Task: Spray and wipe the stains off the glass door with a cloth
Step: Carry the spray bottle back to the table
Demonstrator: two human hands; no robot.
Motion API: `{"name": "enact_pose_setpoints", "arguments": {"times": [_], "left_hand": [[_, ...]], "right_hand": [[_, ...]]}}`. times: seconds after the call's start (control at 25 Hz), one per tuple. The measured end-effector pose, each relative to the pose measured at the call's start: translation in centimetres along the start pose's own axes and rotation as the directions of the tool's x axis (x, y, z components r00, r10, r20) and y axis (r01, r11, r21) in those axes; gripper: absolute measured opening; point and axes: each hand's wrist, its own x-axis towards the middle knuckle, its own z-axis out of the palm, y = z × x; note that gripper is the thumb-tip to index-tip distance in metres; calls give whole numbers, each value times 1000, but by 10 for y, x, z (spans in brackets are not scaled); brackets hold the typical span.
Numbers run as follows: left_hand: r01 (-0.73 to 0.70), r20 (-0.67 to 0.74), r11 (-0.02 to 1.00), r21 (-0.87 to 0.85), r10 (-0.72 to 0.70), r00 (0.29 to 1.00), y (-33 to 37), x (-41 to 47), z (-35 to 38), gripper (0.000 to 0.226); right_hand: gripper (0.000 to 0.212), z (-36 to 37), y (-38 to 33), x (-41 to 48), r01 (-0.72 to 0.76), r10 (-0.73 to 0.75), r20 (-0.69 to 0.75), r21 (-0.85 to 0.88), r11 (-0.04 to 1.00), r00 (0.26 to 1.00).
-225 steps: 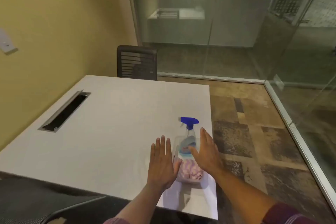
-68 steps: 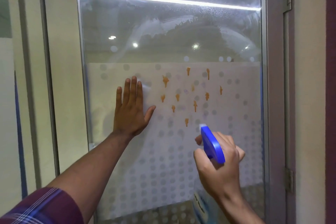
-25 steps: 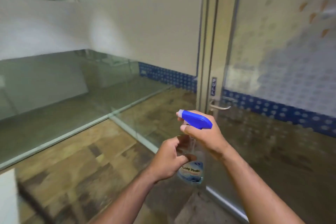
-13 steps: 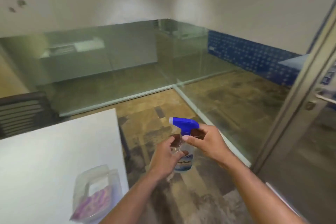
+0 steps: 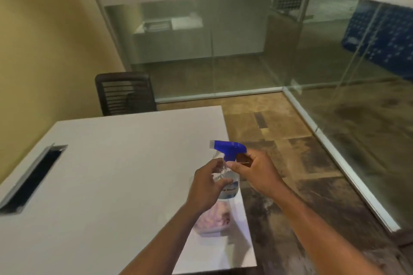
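White table (image 5: 89, 174), one spray bottle (image 5: 226, 172), two hands gripping it

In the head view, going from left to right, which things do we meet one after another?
Cable slot in the table → black chair → left hand → right hand → glass wall's floor rail.

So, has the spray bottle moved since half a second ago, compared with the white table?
Yes. The spray bottle is now above the white table's right edge; before, it was off beyond it, over the floor.
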Motion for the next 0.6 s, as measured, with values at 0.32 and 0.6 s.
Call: {"name": "enact_pose_setpoints", "arguments": {"times": [0.32,0.6], "left_hand": [[110,-146,994,-22,-112,983,-102,-3,-103,56],[264,-168,963,-56,-270,948,-181,-5,-129,40]], "right_hand": [[39,145,3,46,-39,41,176,-16,999,984],[50,206,48,52,-88,195,306,-329,940,932]]}}
